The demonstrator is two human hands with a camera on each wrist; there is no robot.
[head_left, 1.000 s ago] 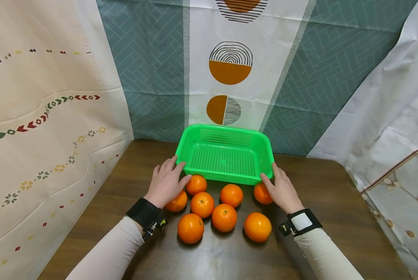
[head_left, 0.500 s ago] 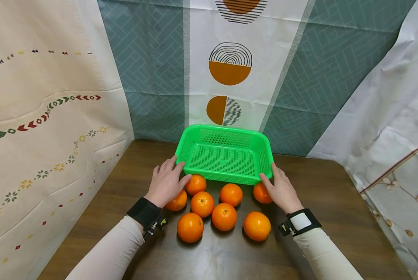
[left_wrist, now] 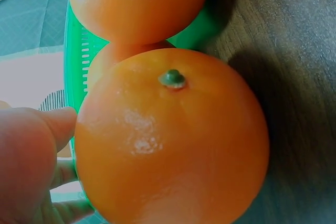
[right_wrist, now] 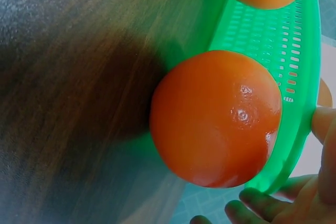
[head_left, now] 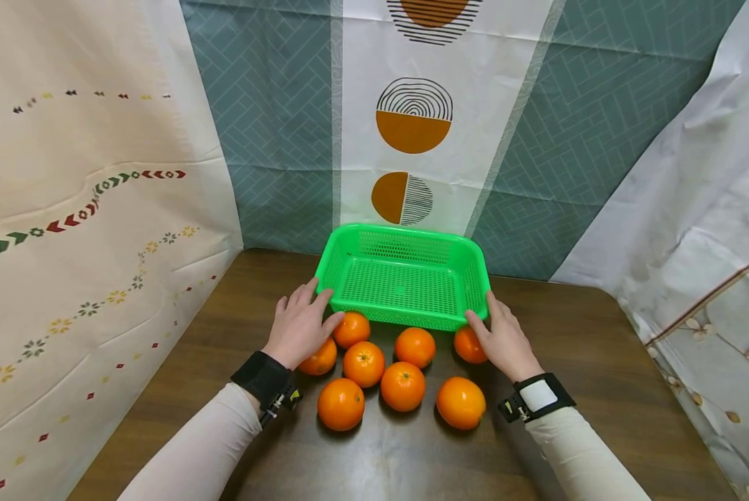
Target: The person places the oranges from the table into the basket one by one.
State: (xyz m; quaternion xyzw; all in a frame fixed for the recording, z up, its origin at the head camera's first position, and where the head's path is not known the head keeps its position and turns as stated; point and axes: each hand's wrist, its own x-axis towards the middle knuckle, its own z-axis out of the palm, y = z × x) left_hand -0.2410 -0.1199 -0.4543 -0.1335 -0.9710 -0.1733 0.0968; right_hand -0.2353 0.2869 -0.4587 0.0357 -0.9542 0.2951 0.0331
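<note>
A green plastic basket (head_left: 406,314) stands on the table with nothing in it. My left hand (head_left: 298,327) is at its near left corner, fingers spread and fairly straight, fingertips right at the rim. At the near right corner my right hand (head_left: 506,341) lies the same way; its thumb and fingers sit at the rim (right_wrist: 302,153) in the right wrist view. Several oranges lie in front of the basket. One orange (head_left: 319,359) is partly hidden under the left hand, with another orange (head_left: 352,330) by that thumb. Beside the right thumb is a further orange (head_left: 469,345).
More oranges stand nearer me on the brown wooden table (head_left: 575,348), among them a front left orange (head_left: 340,404) and a front right orange (head_left: 461,403). A patterned curtain (head_left: 287,139) hangs close behind the basket. Printed cloths (head_left: 99,278) line both sides.
The view has shifted very slightly. Both hands, the basket and the oranges stay where they were.
</note>
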